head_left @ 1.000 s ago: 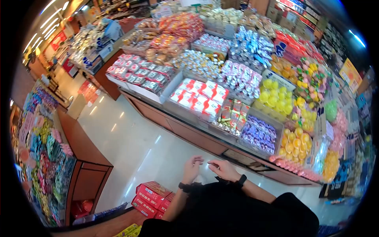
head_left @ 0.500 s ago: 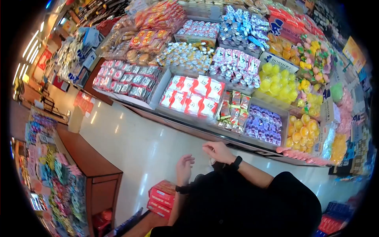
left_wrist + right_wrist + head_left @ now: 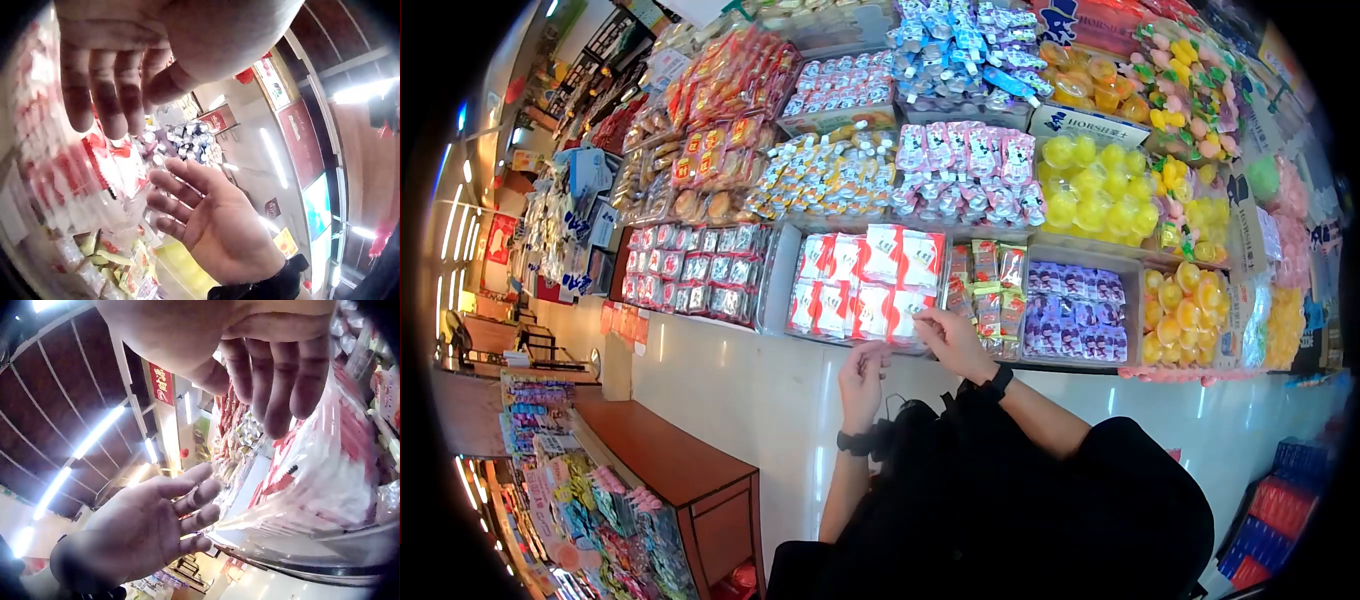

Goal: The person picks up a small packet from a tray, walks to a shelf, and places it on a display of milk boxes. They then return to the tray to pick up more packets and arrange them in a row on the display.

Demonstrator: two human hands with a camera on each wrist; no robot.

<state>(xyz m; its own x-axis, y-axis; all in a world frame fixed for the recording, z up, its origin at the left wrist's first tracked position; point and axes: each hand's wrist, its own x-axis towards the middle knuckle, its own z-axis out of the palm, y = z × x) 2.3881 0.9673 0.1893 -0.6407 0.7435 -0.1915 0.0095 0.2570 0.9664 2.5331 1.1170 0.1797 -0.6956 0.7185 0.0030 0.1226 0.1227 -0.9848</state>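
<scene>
In the head view my left hand (image 3: 861,382) hovers at the front edge of the candy counter, holding nothing. My right hand (image 3: 956,344) is a little higher and to the right, overlapping the front of a clear bin of red-and-white packets (image 3: 878,280). Both wrist views show loosely bent fingers with nothing between them. The left wrist view has the right hand (image 3: 225,231) palm-on, apart from the left; the right wrist view shows the left hand (image 3: 140,519) likewise. Right of the packets stand small red-and-green packets (image 3: 997,285) and purple-wrapped sweets (image 3: 1075,310).
Silver-and-red packs (image 3: 695,270) fill the bin at the left. Yellow jelly cups (image 3: 1097,190) and orange ones (image 3: 1185,312) are at the right. A brown wooden cabinet (image 3: 665,450) stands behind on the left, with pale tiled floor (image 3: 785,400) between. Red and blue boxes (image 3: 1270,515) sit lower right.
The view has turned and come closer to the counter. Both hands, previously over the floor, are now at the bin of red-and-white packets. The red boxes on the floor have left the view.
</scene>
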